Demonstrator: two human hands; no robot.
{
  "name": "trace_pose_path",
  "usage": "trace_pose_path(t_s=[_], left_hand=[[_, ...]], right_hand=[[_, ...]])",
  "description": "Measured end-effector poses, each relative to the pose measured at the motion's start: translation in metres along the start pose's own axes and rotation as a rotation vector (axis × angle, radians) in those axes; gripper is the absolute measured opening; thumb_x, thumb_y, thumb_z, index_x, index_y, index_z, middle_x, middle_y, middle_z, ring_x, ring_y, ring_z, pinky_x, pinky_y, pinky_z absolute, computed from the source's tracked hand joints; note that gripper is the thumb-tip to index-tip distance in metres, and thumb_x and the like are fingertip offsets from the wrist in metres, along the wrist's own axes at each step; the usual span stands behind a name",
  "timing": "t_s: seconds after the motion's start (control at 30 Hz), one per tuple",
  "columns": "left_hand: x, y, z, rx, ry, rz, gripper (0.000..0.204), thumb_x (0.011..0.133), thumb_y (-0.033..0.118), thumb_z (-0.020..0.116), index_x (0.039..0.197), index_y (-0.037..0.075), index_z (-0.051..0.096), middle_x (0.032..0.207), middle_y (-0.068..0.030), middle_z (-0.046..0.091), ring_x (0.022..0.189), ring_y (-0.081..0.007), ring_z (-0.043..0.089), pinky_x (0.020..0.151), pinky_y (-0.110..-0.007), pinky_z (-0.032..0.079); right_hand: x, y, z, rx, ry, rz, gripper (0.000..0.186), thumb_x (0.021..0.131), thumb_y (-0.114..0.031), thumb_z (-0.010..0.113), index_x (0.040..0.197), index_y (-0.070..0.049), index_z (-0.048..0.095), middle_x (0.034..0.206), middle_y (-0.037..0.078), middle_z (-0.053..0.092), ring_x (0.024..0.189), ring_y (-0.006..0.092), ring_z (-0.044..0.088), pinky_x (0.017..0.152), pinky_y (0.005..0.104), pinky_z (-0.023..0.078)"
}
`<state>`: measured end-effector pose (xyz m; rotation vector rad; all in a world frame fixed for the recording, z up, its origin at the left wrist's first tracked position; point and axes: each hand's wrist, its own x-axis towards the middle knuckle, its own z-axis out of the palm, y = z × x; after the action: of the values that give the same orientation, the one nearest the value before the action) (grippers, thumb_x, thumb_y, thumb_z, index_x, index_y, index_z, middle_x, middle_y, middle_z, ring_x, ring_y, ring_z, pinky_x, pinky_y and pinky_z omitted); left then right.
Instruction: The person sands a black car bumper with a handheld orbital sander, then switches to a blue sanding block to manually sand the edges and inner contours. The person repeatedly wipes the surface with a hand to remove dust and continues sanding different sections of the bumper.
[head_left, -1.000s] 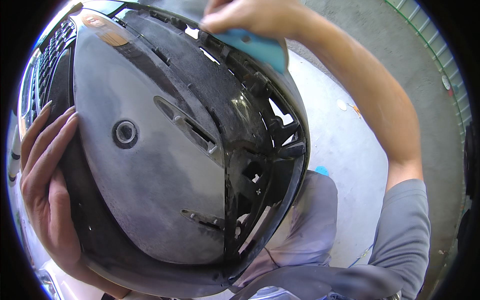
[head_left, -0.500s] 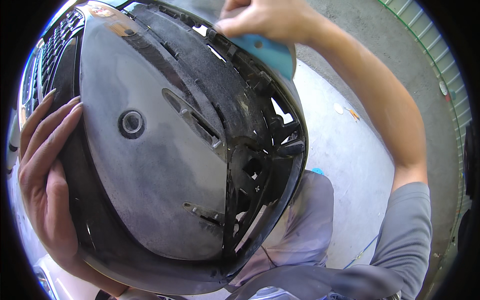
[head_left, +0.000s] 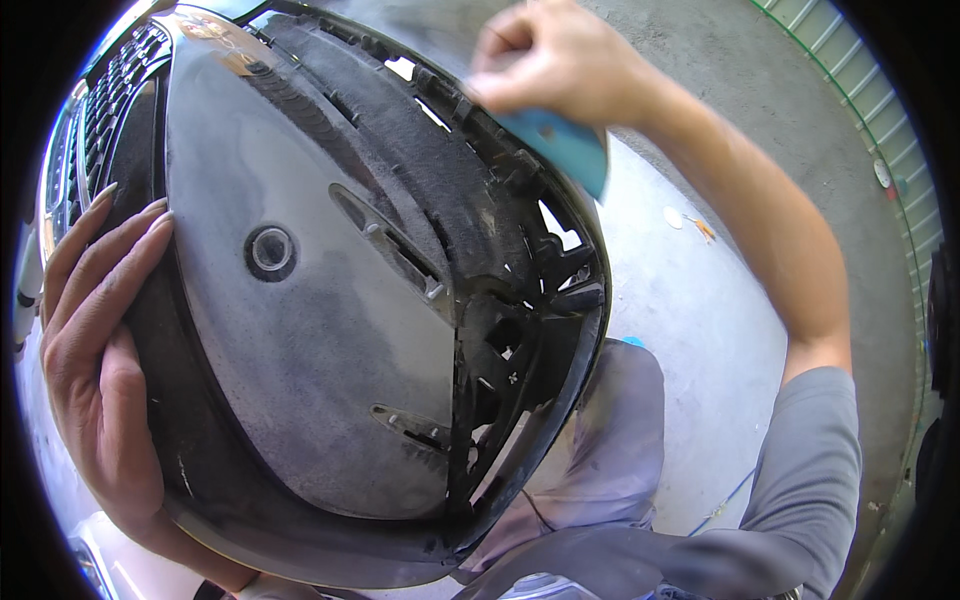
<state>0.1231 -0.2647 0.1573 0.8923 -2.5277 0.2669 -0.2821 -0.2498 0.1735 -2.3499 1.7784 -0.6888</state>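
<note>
A large grey and black car bumper (head_left: pixel 330 350) takes up most of the view, its dull grey panel facing me. My left hand (head_left: pixel 100 340) holds the bumper at its left side, fingers laid over the black part beside the mesh grille (head_left: pixel 110 90). At the upper right edge of the bumper, my right hand (head_left: pixel 560 65) is closed on a blue sanding disc (head_left: pixel 562 145), with its lower part hanging free below the fingers. The disc is against or just above the bumper's rim; motion blur hides which. A round sensor hole (head_left: pixel 270 252) marks the grey panel.
My bent leg (head_left: pixel 620 420) is under the bumper's right side. On the pale floor sheet (head_left: pixel 690 330) lie a white round piece (head_left: pixel 673 217), a small orange object (head_left: pixel 702 230) and a bit of blue (head_left: pixel 634 341). A ribbed wall (head_left: pixel 850 60) stands far right.
My right hand and the blue sanding disc have moved right and down along the bumper's edge. My left hand keeps its place on the bumper, with only a slight shift.
</note>
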Motion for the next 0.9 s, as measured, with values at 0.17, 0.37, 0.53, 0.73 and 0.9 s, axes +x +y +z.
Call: trace_pose_path(t_s=[0.17, 0.37, 0.53, 0.73, 0.9], left_hand=[[-0.002, 0.001, 0.0, 0.059, 0.016, -0.018, 0.057, 0.093, 0.048, 0.047, 0.131, 0.015, 0.073, 0.142, -0.0088, 0.065, 0.145, -0.0304, 0.047, 0.126, -0.051, 0.027], [-0.002, 0.004, 0.003, 0.031, 0.01, -0.001, 0.058, 0.093, 0.048, 0.047, 0.131, 0.015, 0.074, 0.142, -0.0099, 0.065, 0.145, -0.0312, 0.047, 0.126, -0.051, 0.027], [-0.002, 0.001, -0.002, 0.027, 0.003, 0.02, 0.059, 0.095, 0.052, 0.047, 0.133, 0.014, 0.072, 0.144, -0.0096, 0.063, 0.146, -0.0307, 0.046, 0.126, -0.051, 0.026], [0.0, 0.001, -0.002, 0.005, 0.008, 0.021, 0.06, 0.097, 0.054, 0.045, 0.133, 0.014, 0.072, 0.145, -0.0098, 0.063, 0.147, -0.0304, 0.045, 0.127, -0.051, 0.026], [-0.002, -0.001, -0.004, 0.032, -0.003, 0.034, 0.06, 0.097, 0.054, 0.046, 0.134, 0.014, 0.071, 0.145, -0.0099, 0.063, 0.147, -0.0303, 0.045, 0.126, -0.051, 0.026]], right_hand=[[-0.033, 0.007, -0.003, -0.004, -0.031, 0.072, 0.026, 0.077, -0.028, 0.078, 0.075, -0.002, 0.075, 0.065, 0.003, 0.067, 0.062, 0.0093, 0.062, 0.063, 0.0253, 0.05], [0.042, -0.005, -0.013, 0.115, -0.126, 0.067, 0.038, 0.076, -0.031, 0.079, 0.092, 0.004, 0.079, 0.085, 0.016, 0.076, 0.08, 0.0221, 0.072, 0.075, 0.0339, 0.057], [-0.033, 0.007, -0.001, -0.037, -0.065, 0.017, 0.027, 0.076, -0.031, 0.078, 0.073, -0.005, 0.074, 0.07, 0.005, 0.069, 0.067, 0.0102, 0.065, 0.067, 0.0254, 0.052], [0.013, -0.006, -0.01, -0.079, 0.0, 0.003, 0.032, 0.075, -0.037, 0.076, 0.075, -0.005, 0.076, 0.069, 0.005, 0.068, 0.063, 0.0127, 0.063, 0.063, 0.0248, 0.05], [-0.003, -0.009, -0.01, -0.135, -0.041, 0.083, 0.036, 0.075, -0.037, 0.077, 0.082, -0.002, 0.077, 0.075, 0.009, 0.071, 0.069, 0.0159, 0.066, 0.068, 0.0288, 0.053]])
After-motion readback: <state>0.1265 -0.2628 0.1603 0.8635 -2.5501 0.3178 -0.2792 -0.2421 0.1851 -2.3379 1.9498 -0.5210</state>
